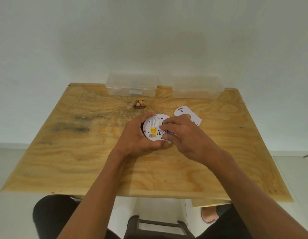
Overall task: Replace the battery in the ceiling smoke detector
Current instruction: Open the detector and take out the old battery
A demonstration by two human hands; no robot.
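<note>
Your left hand (pixel 136 135) curls around the round white plastic smoke detector (pixel 154 127), which sits back-side up near the middle of the pale plywood tabletop (pixel 81 152); your fingers wrap its far left edge and your thumb hooks along the near rim, so the grip is clamped on the housing. Your right hand (pixel 182 135) lies over the detector's right half, fingers bent down into the open battery bay, where the fingertips pinch or press a small battery with a purple and red wrapper (pixel 168 132); whether that battery is seated or partly lifted you cannot tell, because your fingers cover most of it. A yellow square sticker with a code printed on it (pixel 153 132) shows on the detector's back, just left of the bay. Just beyond your right hand, touching nothing you hold, the flat white plastic mounting plate (pixel 182 111) lies on the wood, partly hidden by your knuckles. At the far edge of the table stand two clear plastic lidded boxes side by side, the left one (pixel 131 85) with something small and white inside, the right one (pixel 198 87) apart from it. A dark knot (pixel 139 104) marks the wood between the left box and the detector.
</note>
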